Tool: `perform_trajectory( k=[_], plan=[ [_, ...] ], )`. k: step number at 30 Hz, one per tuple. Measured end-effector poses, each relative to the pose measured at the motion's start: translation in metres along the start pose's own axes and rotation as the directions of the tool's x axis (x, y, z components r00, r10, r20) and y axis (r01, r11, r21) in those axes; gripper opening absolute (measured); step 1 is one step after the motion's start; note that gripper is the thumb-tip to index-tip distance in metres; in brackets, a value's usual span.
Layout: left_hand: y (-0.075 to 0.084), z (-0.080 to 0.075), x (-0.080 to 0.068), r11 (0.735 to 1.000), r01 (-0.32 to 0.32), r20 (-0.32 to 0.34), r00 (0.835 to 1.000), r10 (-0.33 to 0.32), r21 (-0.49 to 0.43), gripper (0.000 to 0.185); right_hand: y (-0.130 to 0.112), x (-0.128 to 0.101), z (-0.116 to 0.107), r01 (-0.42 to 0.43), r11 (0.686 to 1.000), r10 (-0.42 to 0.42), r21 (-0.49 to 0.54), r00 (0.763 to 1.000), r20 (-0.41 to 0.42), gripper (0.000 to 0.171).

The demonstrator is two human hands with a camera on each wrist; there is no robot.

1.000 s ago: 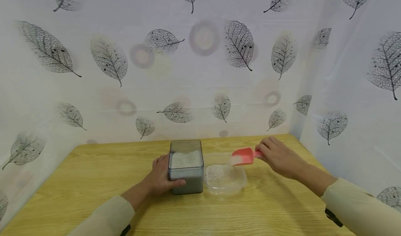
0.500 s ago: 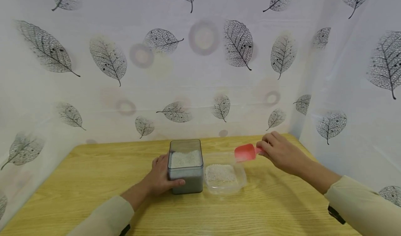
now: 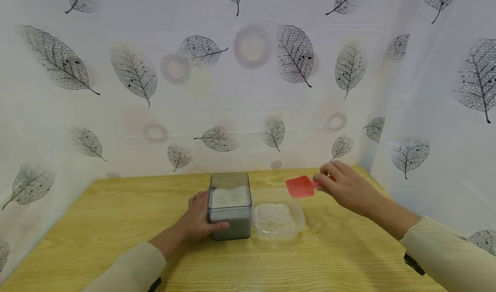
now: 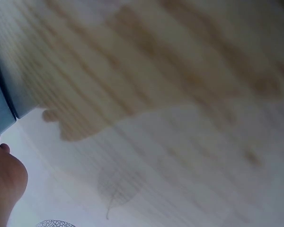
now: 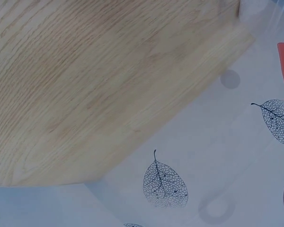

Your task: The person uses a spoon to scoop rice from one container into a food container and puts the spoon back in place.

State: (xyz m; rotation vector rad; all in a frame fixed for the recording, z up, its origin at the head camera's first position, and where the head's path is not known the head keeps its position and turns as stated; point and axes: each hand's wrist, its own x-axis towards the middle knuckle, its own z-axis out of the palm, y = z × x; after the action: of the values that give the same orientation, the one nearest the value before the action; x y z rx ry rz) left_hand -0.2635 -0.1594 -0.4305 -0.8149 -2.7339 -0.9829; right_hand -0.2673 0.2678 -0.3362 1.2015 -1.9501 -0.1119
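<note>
Rice fills my grey bin (image 3: 230,206), which my left hand (image 3: 201,221) grips from the side on the table (image 3: 116,223). Touching it on the right sits a clear tub (image 3: 277,216) with rice in it. My right hand (image 3: 345,187) pinches the red scoop (image 3: 299,186), held just above the tub's far edge.

A light wooden table (image 3: 116,223) w/ visible grain is seen, set against leaf-print sheeting at back & right. Two containers are stood directly on it near the centre: a tall grey-tinted box (image 3: 230,206) filled w/ white grains, & a low clear tub (image 3: 277,218) w/ a layer of white grains, placed just beside the box on its right, approx. touching.
</note>
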Motion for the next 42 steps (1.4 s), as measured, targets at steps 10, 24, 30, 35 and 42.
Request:
perform_trajectory(
  k=[10,24,30,35,42],
  plan=[
    [-0.001,0.001,0.0,1.0,0.013,0.013,1.0,-0.013,-0.001,0.109,-0.009,0.027,-0.004,-0.084,0.995,0.088,0.048,0.993,-0.082,0.042],
    [-0.003,0.002,0.0,1.0,-0.011,-0.007,1.0,0.012,0.019,0.103,-0.049,0.09,0.002,-0.14,0.978,0.151,0.158,0.987,-0.059,0.047],
    [-0.005,0.004,0.0,1.0,0.003,-0.001,1.0,-0.003,0.003,0.103,-0.055,0.113,0.015,-0.15,0.981,0.15,0.125,0.989,0.008,0.027],
    [-0.005,0.004,0.002,1.0,0.027,0.011,1.0,-0.027,-0.001,0.102,-0.061,0.13,0.022,-0.151,0.985,0.142,0.088,0.985,0.097,0.017],
    [-0.005,0.003,0.001,0.999,0.04,0.015,0.999,-0.04,-0.003,0.103,-0.073,0.144,0.036,-0.112,0.993,0.114,-0.02,0.974,0.196,0.018]
  ],
)
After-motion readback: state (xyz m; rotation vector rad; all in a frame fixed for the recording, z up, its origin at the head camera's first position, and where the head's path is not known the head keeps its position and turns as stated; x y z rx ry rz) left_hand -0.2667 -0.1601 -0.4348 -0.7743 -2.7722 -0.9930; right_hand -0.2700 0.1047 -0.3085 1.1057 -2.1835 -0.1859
